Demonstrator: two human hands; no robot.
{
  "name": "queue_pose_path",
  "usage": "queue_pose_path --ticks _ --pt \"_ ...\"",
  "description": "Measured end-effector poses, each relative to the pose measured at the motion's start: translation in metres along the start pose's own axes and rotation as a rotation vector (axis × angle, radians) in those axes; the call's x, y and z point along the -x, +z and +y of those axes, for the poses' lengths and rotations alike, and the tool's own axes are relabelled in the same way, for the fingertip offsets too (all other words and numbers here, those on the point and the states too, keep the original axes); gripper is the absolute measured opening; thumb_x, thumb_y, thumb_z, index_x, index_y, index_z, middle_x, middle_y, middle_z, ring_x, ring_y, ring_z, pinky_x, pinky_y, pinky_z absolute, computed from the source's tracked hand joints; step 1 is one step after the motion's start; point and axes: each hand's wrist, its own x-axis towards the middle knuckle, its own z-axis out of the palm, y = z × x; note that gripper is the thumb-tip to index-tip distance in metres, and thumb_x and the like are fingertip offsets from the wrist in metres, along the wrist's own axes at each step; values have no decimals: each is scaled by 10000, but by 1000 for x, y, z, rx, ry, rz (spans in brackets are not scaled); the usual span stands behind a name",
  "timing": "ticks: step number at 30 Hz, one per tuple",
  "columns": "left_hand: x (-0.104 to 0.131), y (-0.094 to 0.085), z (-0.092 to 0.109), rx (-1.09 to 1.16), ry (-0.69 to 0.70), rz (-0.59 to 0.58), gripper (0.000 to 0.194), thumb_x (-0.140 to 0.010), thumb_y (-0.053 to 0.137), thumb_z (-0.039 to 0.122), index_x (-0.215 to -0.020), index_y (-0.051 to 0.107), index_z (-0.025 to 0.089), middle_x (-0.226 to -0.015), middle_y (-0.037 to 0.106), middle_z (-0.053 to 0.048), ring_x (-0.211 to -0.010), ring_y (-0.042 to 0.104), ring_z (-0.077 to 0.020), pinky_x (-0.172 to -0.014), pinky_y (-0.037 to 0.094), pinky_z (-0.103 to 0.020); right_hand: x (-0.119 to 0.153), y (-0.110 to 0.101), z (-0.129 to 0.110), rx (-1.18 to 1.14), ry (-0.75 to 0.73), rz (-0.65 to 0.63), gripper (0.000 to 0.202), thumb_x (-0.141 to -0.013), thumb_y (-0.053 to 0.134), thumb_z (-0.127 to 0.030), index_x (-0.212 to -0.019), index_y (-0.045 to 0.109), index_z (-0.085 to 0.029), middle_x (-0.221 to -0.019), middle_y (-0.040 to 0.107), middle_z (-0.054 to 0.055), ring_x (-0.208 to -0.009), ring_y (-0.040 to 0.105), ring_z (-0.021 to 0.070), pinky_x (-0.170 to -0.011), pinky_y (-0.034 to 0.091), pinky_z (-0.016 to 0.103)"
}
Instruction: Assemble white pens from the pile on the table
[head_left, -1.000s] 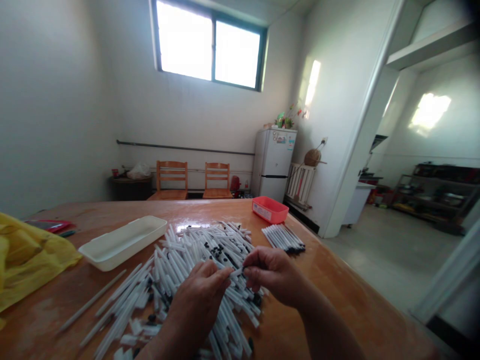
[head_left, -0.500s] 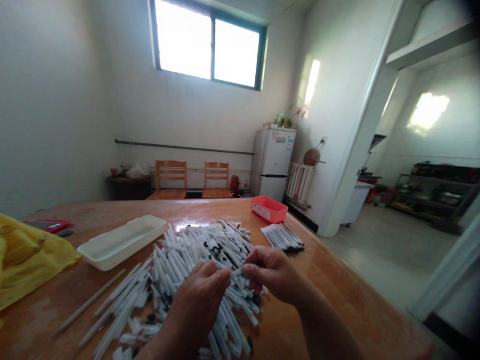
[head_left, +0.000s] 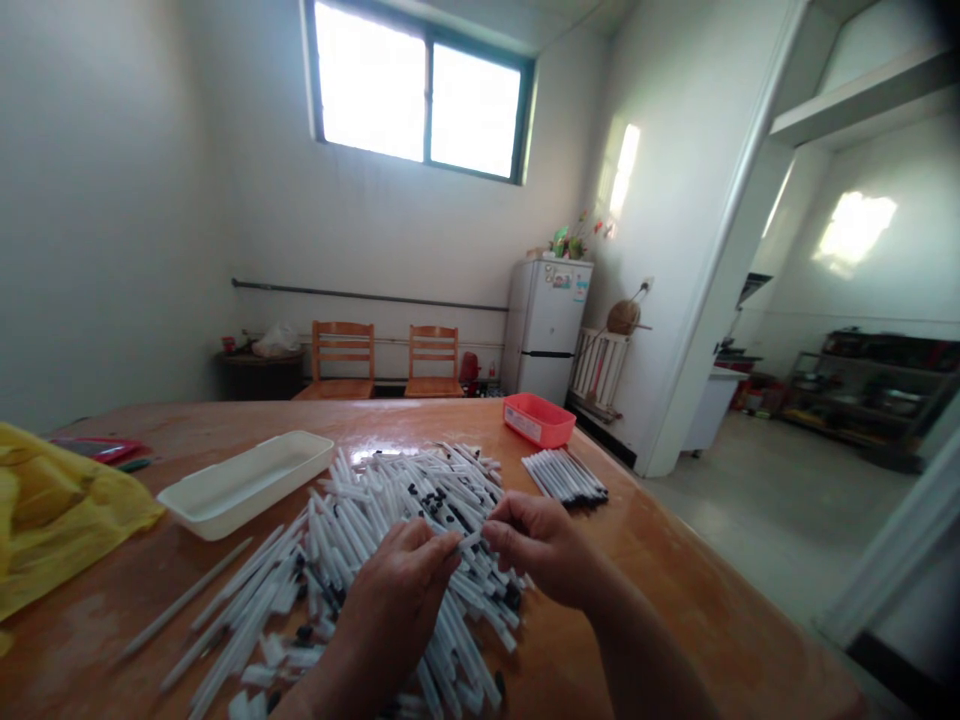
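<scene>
Above a heap of white pen parts, both hands meet at a whitish pen barrel. My left hand pinches one end of it between thumb and fingers. At its other end, my right hand has thumb and forefinger closed on it. Most of the barrel is hidden by the fingers. Small black plugs lie on the heap just beyond the hands. To the right, a neat row of pens lies side by side, their black ends towards me.
Behind the row stands a red plastic box. A cream tray lies left of the heap, with a yellow plastic bag farther left. One long thin rod rests on the wooden table. Two chairs stand beyond.
The hands stay almost in place, both still gripping the pen barrel, with only a slight shift of the fingers. The view has moved very slightly.
</scene>
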Motion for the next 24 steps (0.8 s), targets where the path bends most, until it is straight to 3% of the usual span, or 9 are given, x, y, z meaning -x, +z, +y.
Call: queue_pose_path --ticks 4,8,13,19,24 --pt "1 2 -1 -5 6 -23 254 -975 446 282 -1115 655 246 -874 576 -58 -856 544 -216 -737 428 -334 -2 1 0 146 -52 21 423 -956 508 -490 -683 538 -168 -619 515 -18 -566 460 100 -509 338 219" --pt "1 2 -1 3 -7 -17 250 -977 440 292 -1061 669 237 -863 571 -59 -854 545 -217 -733 426 -331 -2 0 -1 150 -56 -19 473 -999 395 -510 -716 550 -164 -644 519 -11 -593 465 106 -538 342 228" --pt "1 1 -1 -2 -10 -24 258 -977 441 298 -1071 674 241 -859 574 -59 -846 545 -218 -720 421 -329 -1 1 -1 208 -82 9 304 -969 508 -430 -818 563 -171 -721 528 -16 -665 477 113 -575 337 225" --pt "1 1 1 -2 2 -31 256 -973 445 284 -1090 670 247 -853 569 -58 -845 545 -219 -721 419 -330 -3 1 2 236 -77 -44 462 -992 418 -494 -663 455 -173 -627 395 -40 -593 369 96 -537 277 236" --pt "1 3 -3 -6 -2 -27 262 -979 435 302 -1091 662 236 -862 565 -61 -865 543 -224 -736 414 -340 -2 -1 0 255 -87 11 400 -981 457 -479 -729 497 -172 -680 458 -31 -642 420 105 -560 297 231"
